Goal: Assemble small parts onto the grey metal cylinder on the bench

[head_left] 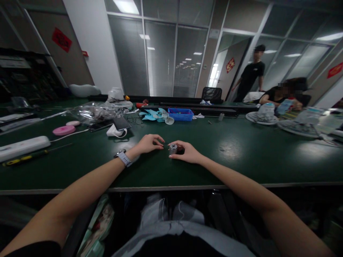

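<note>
A small silver metal cylinder [173,149] with a dark, holed top stands upright on the green table, close to its front edge. It looks like a small motor, though its kind is not certain. My right hand [186,151] has thumb and fingers closed around its sides. To the left, my left hand [150,143] hovers low over the table, fingers curved and apart, with nothing visible in it. A small gap separates its fingertips from the cylinder. My left wrist wears a watch [124,158].
Behind my hands are a blue tray [180,114], light blue fan blades [155,115] and another small cylinder [221,116]. At left lie a white charger [115,131], a power strip [24,147] and a screwdriver [26,158]. White fan parts [262,116] stand right, near two people.
</note>
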`<act>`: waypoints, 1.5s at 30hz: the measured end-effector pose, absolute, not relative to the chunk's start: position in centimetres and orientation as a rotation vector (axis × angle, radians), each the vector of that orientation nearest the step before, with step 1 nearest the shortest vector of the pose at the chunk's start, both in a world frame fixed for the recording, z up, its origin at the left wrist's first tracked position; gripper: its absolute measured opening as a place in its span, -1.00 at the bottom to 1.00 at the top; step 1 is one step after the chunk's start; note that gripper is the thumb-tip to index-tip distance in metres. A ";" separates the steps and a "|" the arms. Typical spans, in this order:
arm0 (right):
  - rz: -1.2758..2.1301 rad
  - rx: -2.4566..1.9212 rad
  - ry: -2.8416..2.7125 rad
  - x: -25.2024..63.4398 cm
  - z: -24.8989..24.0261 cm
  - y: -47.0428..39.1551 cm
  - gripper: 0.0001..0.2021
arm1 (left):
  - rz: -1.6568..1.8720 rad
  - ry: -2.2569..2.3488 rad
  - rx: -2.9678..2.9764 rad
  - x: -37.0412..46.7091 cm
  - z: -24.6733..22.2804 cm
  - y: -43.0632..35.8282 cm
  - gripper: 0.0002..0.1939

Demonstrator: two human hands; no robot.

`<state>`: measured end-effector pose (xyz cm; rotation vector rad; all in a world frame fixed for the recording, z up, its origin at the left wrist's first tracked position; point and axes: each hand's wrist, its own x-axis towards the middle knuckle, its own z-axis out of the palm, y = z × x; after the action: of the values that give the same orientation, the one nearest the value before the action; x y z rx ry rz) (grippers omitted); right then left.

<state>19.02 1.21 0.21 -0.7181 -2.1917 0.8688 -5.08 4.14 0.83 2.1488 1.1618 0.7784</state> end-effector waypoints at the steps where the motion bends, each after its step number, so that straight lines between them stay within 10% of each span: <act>1: 0.862 -0.720 -2.193 19.0 0.2 1.2 -0.49 | 0.838 1.170 2.157 -4.7 0.9 3.9 -0.67; 8: 0.826 -0.733 -2.229 19.0 0.0 1.5 -0.53 | 1.365 1.026 2.059 -1.4 2.1 1.0 -0.72; 45: 0.777 -0.719 -2.240 18.9 -0.3 1.6 -0.52 | 1.271 0.826 1.845 -0.5 2.1 0.3 -0.77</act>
<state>18.93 1.65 -0.28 -0.7194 -2.2398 0.7768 -0.55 0.31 2.08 1.8449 0.8265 1.2705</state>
